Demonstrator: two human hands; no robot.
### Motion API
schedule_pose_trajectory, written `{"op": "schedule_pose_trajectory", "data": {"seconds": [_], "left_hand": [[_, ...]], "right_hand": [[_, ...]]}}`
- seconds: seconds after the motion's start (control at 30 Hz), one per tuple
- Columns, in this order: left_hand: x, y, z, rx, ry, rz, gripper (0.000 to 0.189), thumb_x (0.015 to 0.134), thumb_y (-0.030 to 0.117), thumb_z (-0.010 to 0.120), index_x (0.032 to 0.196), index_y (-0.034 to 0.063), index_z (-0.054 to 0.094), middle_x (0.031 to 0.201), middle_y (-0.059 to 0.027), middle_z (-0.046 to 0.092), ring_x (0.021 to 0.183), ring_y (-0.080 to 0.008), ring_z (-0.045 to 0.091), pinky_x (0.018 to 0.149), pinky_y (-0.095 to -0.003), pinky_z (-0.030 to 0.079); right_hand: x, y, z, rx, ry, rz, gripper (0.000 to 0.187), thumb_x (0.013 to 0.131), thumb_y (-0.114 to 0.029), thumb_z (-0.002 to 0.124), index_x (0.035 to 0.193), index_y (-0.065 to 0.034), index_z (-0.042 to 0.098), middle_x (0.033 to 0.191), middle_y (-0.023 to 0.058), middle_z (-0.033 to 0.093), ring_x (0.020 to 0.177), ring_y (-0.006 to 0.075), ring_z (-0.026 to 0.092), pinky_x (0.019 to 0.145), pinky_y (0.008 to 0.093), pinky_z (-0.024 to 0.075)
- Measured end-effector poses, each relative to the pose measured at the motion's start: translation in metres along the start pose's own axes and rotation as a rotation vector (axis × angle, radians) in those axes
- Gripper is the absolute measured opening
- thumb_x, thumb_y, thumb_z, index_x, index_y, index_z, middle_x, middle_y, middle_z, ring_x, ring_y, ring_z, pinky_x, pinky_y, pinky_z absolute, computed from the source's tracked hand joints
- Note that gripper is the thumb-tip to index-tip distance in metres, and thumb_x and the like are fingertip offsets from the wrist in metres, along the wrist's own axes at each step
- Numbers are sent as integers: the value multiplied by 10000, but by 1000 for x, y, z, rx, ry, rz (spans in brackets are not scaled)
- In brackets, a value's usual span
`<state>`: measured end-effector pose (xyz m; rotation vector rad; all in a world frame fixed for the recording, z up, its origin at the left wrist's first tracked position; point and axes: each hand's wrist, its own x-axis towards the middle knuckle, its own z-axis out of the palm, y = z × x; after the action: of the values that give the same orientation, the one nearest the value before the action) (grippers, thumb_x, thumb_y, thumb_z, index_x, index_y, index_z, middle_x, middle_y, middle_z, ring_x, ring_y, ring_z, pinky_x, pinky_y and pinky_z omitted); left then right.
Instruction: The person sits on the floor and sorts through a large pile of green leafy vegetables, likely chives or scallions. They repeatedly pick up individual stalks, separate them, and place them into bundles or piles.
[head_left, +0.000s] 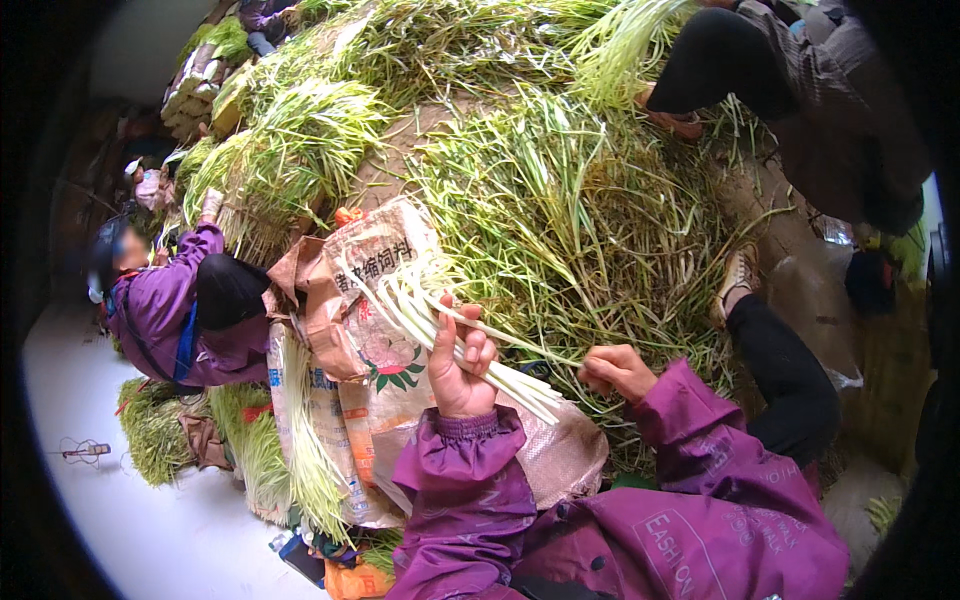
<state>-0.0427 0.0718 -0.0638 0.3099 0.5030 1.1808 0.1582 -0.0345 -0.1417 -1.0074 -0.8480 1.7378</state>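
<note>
My left hand is closed around a small bundle of pale stalks, which look like young garlic shoots. Their cut ends point to the lower right, and the leafy ends fan out to the upper left. With its fingertips, my right hand pinches the end of one single stalk that slants out from the bundle. Beneath my left hand a woven plastic sack, printed with writing and a flower, is spread over my lap. Just beyond my hands lies a large heap of green and yellowed shoots.
At the left sits a person in a purple jacket among piled shoots. Another person in dark trousers is at the upper right. Pale shoots hang over the sack's left side. Tied bundles stand on the white floor.
</note>
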Motion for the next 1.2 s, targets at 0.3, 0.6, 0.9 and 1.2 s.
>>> {"op": "schedule_pose_trajectory", "data": {"seconds": [0.3, 0.6, 0.9, 1.2], "left_hand": [[0, -24, 7, 110, 50, -61, 523, 824, 297, 645, 1216, 35, 419, 1011, -128, 551, 701, -121, 479, 476, -200, 400], [6, -23, -10, 146, 228, -169, 180, 883, 74, 525, 1062, 82, 530, 810, -65, 519, 689, -117, 430, 494, -203, 369], [14, -22, -4, 96, 206, -101, 190, 875, 99, 554, 1059, 133, 585, 848, -32, 526, 859, -165, 479, 851, -379, 442], [2, 0, 6, -385, -43, -85, 219, 902, 98, 509, 1088, -18, 503, 883, -62, 451, 711, -124, 415, 520, -208, 388]], "right_hand": [[29, -50, 47, -507, -21, -309, 166, 878, -170, 544, 832, -14, 578, 613, 81, 501, 554, 160, 502, 522, 302, 401], [109, 43, -48, -510, 236, 148, 222, 882, -248, 553, 813, -41, 598, 636, 19, 514, 565, 116, 477, 564, 272, 426], [117, 105, -107, -1136, 446, -50, 193, 773, -216, 629, 751, -49, 535, 753, 116, 518, 653, 302, 534, 557, 373, 413], [46, -45, -65, -245, 628, -429, 142, 870, -94, 542, 764, -2, 571, 601, -43, 420, 519, 45, 359, 456, 225, 297]]}}
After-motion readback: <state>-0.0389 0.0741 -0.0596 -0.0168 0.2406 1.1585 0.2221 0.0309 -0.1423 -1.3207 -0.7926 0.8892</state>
